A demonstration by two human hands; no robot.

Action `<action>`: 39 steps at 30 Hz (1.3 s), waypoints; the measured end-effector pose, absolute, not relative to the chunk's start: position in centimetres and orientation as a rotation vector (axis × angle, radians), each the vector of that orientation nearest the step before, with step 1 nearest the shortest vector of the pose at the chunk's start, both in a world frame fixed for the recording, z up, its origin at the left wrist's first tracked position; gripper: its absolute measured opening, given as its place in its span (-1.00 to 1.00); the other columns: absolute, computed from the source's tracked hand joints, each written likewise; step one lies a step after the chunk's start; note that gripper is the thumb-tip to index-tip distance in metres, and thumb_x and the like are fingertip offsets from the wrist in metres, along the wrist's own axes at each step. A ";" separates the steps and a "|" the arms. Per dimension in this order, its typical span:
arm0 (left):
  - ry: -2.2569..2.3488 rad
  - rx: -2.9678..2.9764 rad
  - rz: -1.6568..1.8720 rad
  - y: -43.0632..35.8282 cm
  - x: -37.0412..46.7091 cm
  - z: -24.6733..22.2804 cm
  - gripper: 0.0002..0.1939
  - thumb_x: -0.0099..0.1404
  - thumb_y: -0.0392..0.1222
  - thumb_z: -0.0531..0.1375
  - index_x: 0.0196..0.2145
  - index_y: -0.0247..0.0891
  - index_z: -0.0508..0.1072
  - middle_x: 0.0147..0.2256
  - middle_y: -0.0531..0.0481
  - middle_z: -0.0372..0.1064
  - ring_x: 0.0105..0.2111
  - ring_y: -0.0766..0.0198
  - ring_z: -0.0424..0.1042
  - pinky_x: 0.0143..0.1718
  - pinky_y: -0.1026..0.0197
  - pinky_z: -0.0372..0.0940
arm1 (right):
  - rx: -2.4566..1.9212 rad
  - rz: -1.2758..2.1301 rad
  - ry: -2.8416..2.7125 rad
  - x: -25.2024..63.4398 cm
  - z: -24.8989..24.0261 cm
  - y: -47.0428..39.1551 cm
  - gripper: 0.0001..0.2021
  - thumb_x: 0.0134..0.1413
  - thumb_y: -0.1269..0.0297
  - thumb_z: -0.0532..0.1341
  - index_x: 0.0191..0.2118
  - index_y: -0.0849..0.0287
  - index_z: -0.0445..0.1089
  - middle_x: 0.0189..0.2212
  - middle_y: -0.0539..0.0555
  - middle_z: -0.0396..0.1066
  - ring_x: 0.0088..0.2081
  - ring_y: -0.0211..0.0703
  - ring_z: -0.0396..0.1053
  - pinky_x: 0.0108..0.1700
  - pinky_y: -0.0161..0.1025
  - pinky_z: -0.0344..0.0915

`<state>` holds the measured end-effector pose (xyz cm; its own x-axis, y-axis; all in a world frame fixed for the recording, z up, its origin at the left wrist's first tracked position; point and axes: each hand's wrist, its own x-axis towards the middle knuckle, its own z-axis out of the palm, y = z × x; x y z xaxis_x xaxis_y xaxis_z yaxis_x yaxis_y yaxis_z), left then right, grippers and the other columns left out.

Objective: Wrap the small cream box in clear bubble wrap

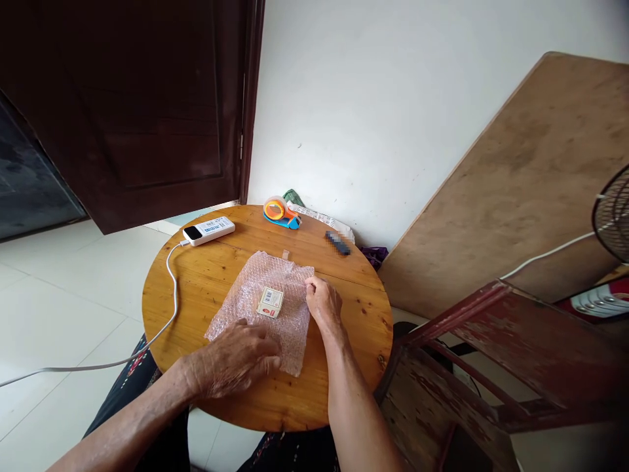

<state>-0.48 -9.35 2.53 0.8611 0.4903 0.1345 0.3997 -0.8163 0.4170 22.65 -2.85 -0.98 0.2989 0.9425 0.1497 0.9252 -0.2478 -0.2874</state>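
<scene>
A sheet of bubble wrap [293, 341] lies spread on the round wooden table, with a small cream box [270, 303] resting on it near the middle. The box has a barcode label and a red mark on its faces. At the wrap's upper right corner, my right hand [323, 301] pinches the edge between thumb and fingers. My left hand [240, 357] is over the wrap's near left edge, below the box, palm down. Its fingers are loosely bent and a little blurred, with the thumb apart; nothing shows between them. The palm side is hidden.
On the round table [363, 314] stand an orange and blue tape dispenser [282, 213], a white device [209, 231] with a cable [175, 295], and a dark pixelated object [337, 242]. A worn wooden chair [466, 367] and a fan [614, 216] are at the right.
</scene>
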 end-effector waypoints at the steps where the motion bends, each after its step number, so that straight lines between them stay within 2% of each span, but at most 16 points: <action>1: 0.656 2.677 0.306 -9.4 -0.3 2.4 -0.62 0.51 -0.08 -0.09 -0.27 -0.20 0.46 -0.30 -0.02 0.45 -0.25 0.19 0.44 -0.15 0.13 0.26 | -2.254 0.070 -1.684 22.6 -1.1 -2.9 -0.71 0.21 0.40 0.06 -0.20 0.01 0.53 -0.19 0.05 0.48 -0.20 -0.12 0.42 -0.27 -0.28 0.17; 5: 0.676 2.731 0.177 -9.5 0.4 2.0 -0.63 0.50 -0.16 -0.08 -0.37 -0.23 0.42 -0.33 0.00 0.46 -0.28 0.18 0.44 -0.19 0.11 0.27 | -2.178 -0.026 -1.675 22.5 -1.1 -3.0 -0.76 0.14 0.43 0.13 -0.25 0.06 0.54 -0.15 0.10 0.42 -0.21 -0.12 0.40 -0.23 -0.26 0.21; 9: 0.942 2.616 0.169 -9.6 1.3 0.8 -0.72 0.42 -0.22 0.03 -0.41 -0.24 0.44 -0.35 0.00 0.46 -0.34 0.22 0.45 -0.21 0.12 0.31 | -1.847 -0.110 -1.719 21.8 -0.1 -3.5 -0.80 0.09 0.45 0.16 -0.30 0.09 0.54 -0.19 0.11 0.46 -0.16 -0.08 0.41 -0.08 -0.17 0.26; 12: 1.047 2.564 0.202 -9.8 1.9 0.0 -0.79 0.37 -0.24 0.09 -0.37 -0.21 0.48 -0.30 -0.01 0.45 -0.29 0.18 0.46 -0.19 0.10 0.34 | -1.554 0.171 -1.896 20.7 0.9 -4.3 -0.82 0.13 0.34 0.19 -0.18 0.09 0.53 -0.20 0.06 0.52 -0.16 -0.11 0.44 -0.03 -0.17 0.30; 14: 1.070 2.540 0.194 -9.9 2.0 -0.2 -0.83 0.35 -0.23 0.11 -0.32 -0.20 0.50 -0.24 -0.04 0.45 -0.24 0.14 0.47 -0.17 0.07 0.36 | -1.439 0.383 -2.035 19.8 1.2 -5.0 -0.67 0.07 0.25 0.27 -0.01 0.09 0.47 -0.13 0.06 0.53 -0.11 -0.09 0.45 0.00 -0.16 0.32; 16: 1.091 2.518 0.192 -10.1 2.1 -0.2 -0.85 0.35 -0.22 0.12 -0.29 -0.19 0.51 -0.18 -0.06 0.44 -0.20 0.12 0.47 -0.14 0.04 0.37 | -1.448 0.453 -2.109 19.1 1.2 -5.5 -0.51 0.01 0.22 0.31 0.11 0.10 0.39 -0.05 0.09 0.52 -0.04 -0.04 0.44 0.04 -0.12 0.31; 17: 1.106 2.511 0.202 -10.2 2.1 -0.3 -0.85 0.34 -0.21 0.13 -0.28 -0.19 0.51 -0.17 -0.06 0.43 -0.20 0.11 0.47 -0.13 0.03 0.37 | -1.479 0.440 -2.119 18.9 1.3 -5.8 -0.49 -0.01 0.24 0.32 0.12 0.11 0.38 -0.03 0.11 0.51 -0.01 -0.01 0.43 0.06 -0.10 0.30; 20: 1.117 2.521 0.282 -10.4 2.1 -0.7 -0.90 0.31 -0.20 0.17 -0.26 -0.19 0.49 -0.14 -0.06 0.40 -0.20 0.12 0.46 -0.12 0.01 0.37 | -1.557 0.379 -2.017 19.9 1.9 -6.4 -0.58 0.01 0.27 0.28 0.05 0.11 0.43 -0.06 0.10 0.54 -0.05 -0.03 0.46 0.03 -0.13 0.33; 23: 1.073 2.563 0.343 -10.4 2.2 -1.1 -0.91 0.29 -0.21 0.19 -0.24 -0.21 0.47 -0.12 -0.08 0.37 -0.19 0.11 0.44 -0.11 0.00 0.38 | -1.657 0.289 -1.776 23.4 2.5 -7.1 -0.59 0.05 0.18 0.25 0.05 0.09 0.43 -0.04 0.11 0.53 -0.05 -0.05 0.47 0.01 -0.16 0.35; 28: 1.030 2.592 0.344 -10.1 3.1 -1.0 -0.92 0.30 -0.23 0.15 -0.27 -0.24 0.44 -0.13 -0.11 0.36 -0.15 0.06 0.43 -0.09 -0.04 0.38 | -2.050 0.122 -1.594 30.4 0.8 -8.0 -0.54 0.00 0.21 0.21 0.07 0.11 0.40 -0.06 0.15 0.52 -0.02 0.06 0.45 0.05 -0.01 0.33; 32: 1.012 2.579 0.326 -9.9 3.5 -0.8 -0.92 0.28 -0.23 0.17 -0.29 -0.27 0.45 -0.14 -0.13 0.37 -0.16 0.06 0.45 -0.09 -0.03 0.39 | -2.053 -0.046 -1.538 31.7 -0.3 -8.6 -0.44 -0.01 0.18 0.21 0.17 0.18 0.31 0.11 0.27 0.38 0.14 0.16 0.32 0.16 0.11 0.24; 35: 0.965 2.552 0.365 -9.6 3.2 -0.7 -0.92 0.28 -0.23 0.18 -0.30 -0.26 0.45 -0.13 -0.11 0.38 -0.20 0.11 0.47 -0.12 0.03 0.41 | -1.844 -0.152 -1.548 29.2 0.8 -9.0 -0.53 0.08 0.17 0.17 0.11 0.17 0.35 0.10 0.26 0.36 0.13 0.11 0.33 0.19 0.07 0.23; 37: 0.956 2.526 0.419 -9.0 2.7 -0.3 -0.91 0.30 -0.24 0.16 -0.28 -0.24 0.46 -0.09 -0.10 0.38 -0.21 0.14 0.48 -0.14 0.05 0.42 | -1.697 -0.055 -1.682 26.4 1.5 -9.1 -0.65 0.15 0.20 0.13 0.03 0.13 0.41 0.04 0.21 0.41 0.09 0.04 0.36 0.19 0.01 0.26; 39: 0.989 2.512 0.506 -7.8 2.1 0.1 -0.86 0.32 -0.23 0.14 -0.19 -0.22 0.48 0.00 -0.11 0.37 -0.16 0.13 0.48 -0.10 0.04 0.41 | -1.600 0.039 -1.806 23.7 1.6 -8.9 -0.70 0.17 0.26 0.13 -0.01 0.12 0.44 0.07 0.20 0.39 0.12 0.02 0.34 0.21 0.01 0.24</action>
<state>2.15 -7.79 0.10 0.6852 0.7043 0.1856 0.5625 -0.6736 0.4794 23.66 -8.93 1.65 0.0212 0.8774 0.4793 0.8558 0.2319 -0.4624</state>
